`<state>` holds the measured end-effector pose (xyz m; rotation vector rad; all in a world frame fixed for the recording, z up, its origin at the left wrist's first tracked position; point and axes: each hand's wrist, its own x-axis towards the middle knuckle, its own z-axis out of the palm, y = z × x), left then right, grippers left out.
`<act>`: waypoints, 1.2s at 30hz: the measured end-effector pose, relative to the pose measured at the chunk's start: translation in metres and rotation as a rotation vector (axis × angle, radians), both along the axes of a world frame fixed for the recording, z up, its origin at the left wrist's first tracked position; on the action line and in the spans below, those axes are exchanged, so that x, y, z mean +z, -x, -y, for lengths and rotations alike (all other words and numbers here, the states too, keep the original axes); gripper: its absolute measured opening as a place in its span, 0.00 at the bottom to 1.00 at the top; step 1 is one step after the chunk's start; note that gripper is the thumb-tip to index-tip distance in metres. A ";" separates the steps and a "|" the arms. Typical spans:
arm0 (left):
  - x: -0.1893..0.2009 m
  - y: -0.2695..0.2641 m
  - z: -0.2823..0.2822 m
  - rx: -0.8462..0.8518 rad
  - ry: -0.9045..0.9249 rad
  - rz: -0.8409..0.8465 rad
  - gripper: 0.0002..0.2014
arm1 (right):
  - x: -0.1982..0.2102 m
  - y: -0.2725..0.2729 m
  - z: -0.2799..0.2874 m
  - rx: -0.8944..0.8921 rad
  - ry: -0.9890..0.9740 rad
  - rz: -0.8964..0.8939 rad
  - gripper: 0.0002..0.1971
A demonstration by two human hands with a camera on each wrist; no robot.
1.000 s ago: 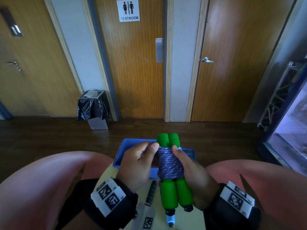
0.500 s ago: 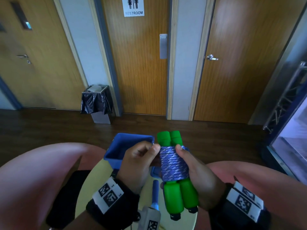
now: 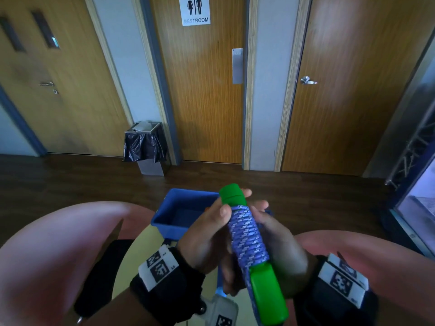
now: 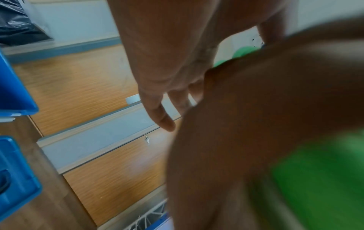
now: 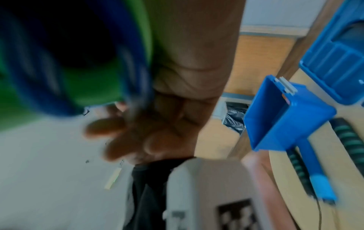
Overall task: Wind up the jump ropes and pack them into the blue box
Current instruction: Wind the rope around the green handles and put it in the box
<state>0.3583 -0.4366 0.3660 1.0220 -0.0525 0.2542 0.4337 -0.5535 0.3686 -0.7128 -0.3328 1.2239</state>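
Nearest, held up above the round table [image 3: 138, 245]: wound jump rope [image 3: 249, 238], blue-and-white cord coiled tight round two green handles, tilted with one end near and low, the other far and high. Right hand [image 3: 280, 245] cupped behind and under the bundle, grip wrapped round the coils. Left hand [image 3: 207, 236] on the left side, thumb pressed on the upper turns, fingers curled round the near part. Best done, by the look of it, with both grips kept firm on the coils until the bundle sits inside, so no turn slips loose; loose end not visible, so worth a check for a tuck first. Below on the table, partly hidden: another rope handle [image 5: 323, 188], blue with a lighter tip, apparently yet to be wound. Just beyond the hands: blue box [image 3: 169, 210], open, interior mostly hidden. Short carry forward and left, then laid flat. Far off: bin [image 3: 144, 144] by the restroom door [image 3: 200, 90].
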 end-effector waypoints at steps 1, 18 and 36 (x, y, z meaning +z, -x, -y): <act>0.002 0.000 -0.002 0.031 0.006 -0.019 0.40 | -0.003 -0.002 -0.001 -0.019 0.034 0.062 0.20; 0.016 -0.012 0.019 0.339 -0.506 -0.081 0.16 | -0.007 -0.009 0.009 -0.244 0.089 0.244 0.30; 0.037 0.003 0.027 0.660 -1.875 -0.084 0.12 | -0.006 -0.015 0.025 -0.315 0.278 0.371 0.22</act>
